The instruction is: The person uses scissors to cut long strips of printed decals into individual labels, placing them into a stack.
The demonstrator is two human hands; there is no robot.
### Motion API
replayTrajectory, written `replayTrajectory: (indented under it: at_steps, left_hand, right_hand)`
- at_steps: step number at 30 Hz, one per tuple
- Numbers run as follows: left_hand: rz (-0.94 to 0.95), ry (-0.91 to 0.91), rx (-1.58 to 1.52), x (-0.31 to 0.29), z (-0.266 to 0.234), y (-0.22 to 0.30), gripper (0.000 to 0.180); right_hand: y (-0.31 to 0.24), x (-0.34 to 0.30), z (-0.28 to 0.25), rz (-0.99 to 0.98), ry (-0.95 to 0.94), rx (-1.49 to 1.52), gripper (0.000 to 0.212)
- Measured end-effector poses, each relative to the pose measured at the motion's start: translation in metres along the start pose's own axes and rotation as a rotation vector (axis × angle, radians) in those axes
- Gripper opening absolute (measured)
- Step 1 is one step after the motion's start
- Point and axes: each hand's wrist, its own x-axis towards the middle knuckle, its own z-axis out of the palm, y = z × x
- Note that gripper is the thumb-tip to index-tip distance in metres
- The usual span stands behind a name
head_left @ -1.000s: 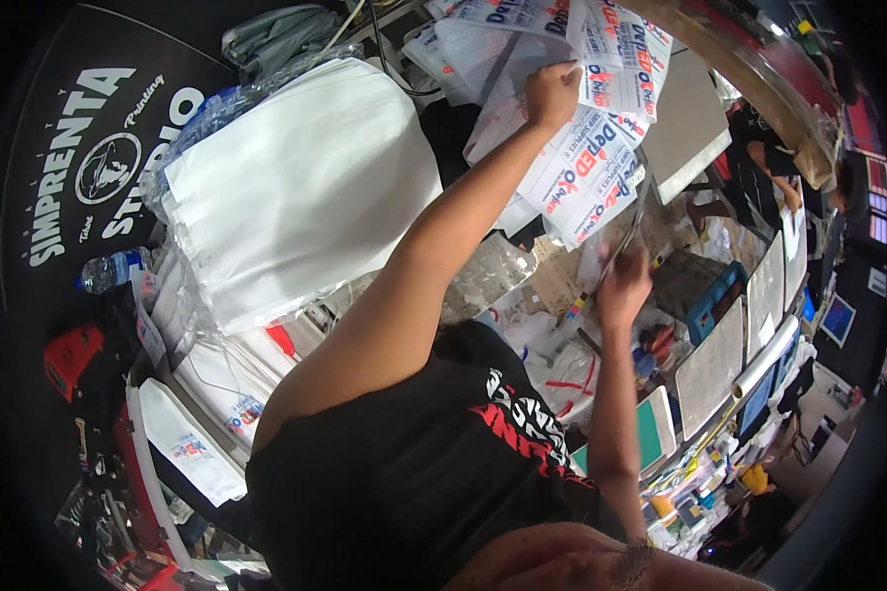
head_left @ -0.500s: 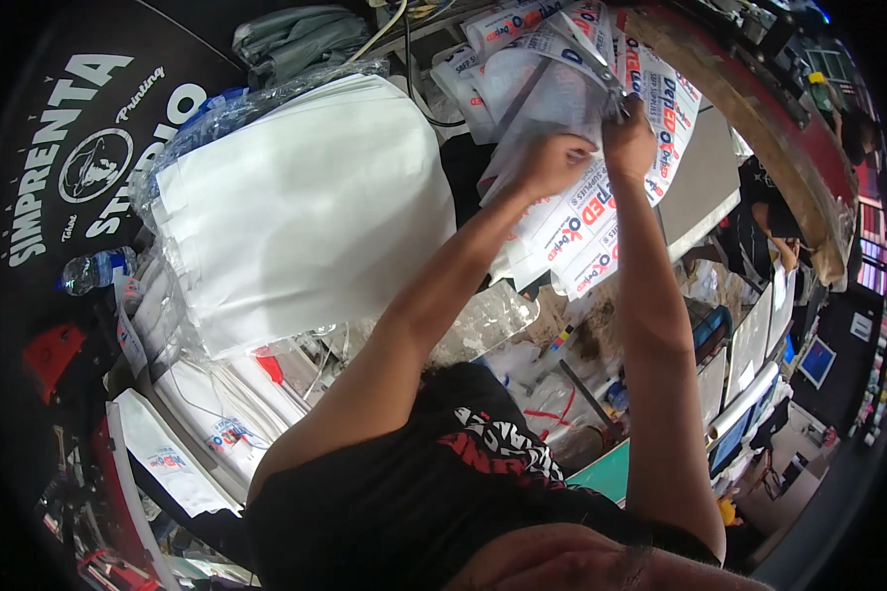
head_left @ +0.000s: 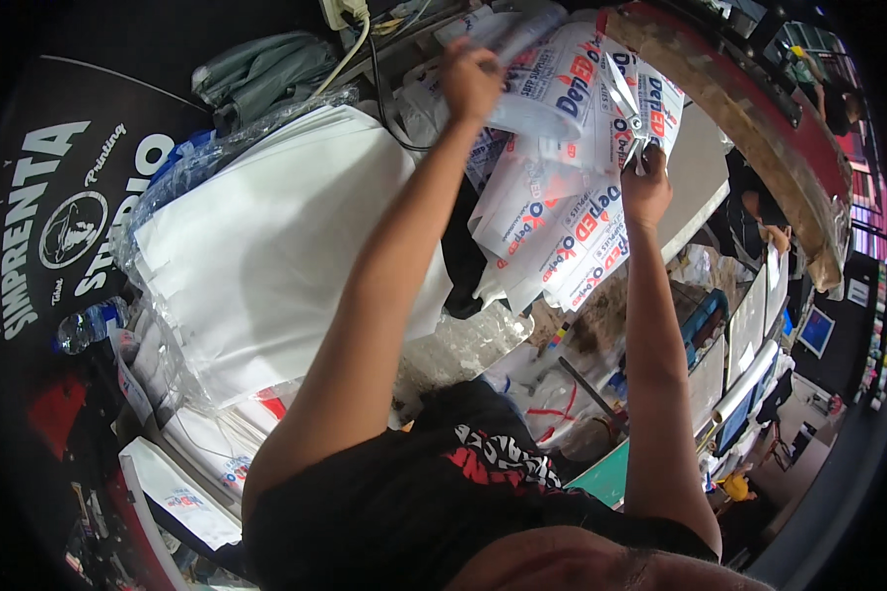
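my black shirt fills the bottom of the view, with my arms reaching up from it. the large stack of white sheets lies to the left, my left forearm passing in front of its right side. ahead of me, past the stack's right edge, are the printed sheets, white and translucent with blue and red print; they overlap at different angles, and the upper ones curl over. a grey folded bundle sits beyond the far edge of the white stack. my two hands are apart from each other, both up by the print. my left hand is at the upper left side of the printed sheets, beside a curled one, fingers bent inward; it is blurred, so i cannot tell whether they pinch an edge or are loose. my right hand is closed on the handles of the metal scissors, in front of the right part of the print. the scissors point up and away from me; i cannot tell whether the blades touch any sheet.
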Motion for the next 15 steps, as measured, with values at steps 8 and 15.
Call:
replayTrajectory:
  at_steps: [8, 15]
  left_hand:
    - [0.078, 0.023, -0.019, -0.084, 0.020, 0.054, 0.019]
    - [0.075, -0.128, -0.036, -0.079, 0.011, 0.074, 0.016]
  right_hand:
    - [-0.042, -0.003, -0.035, 0.007, 0.040, 0.163, 0.042]
    - [-0.136, 0.036, -0.018, -0.209, -0.210, 0.281, 0.043]
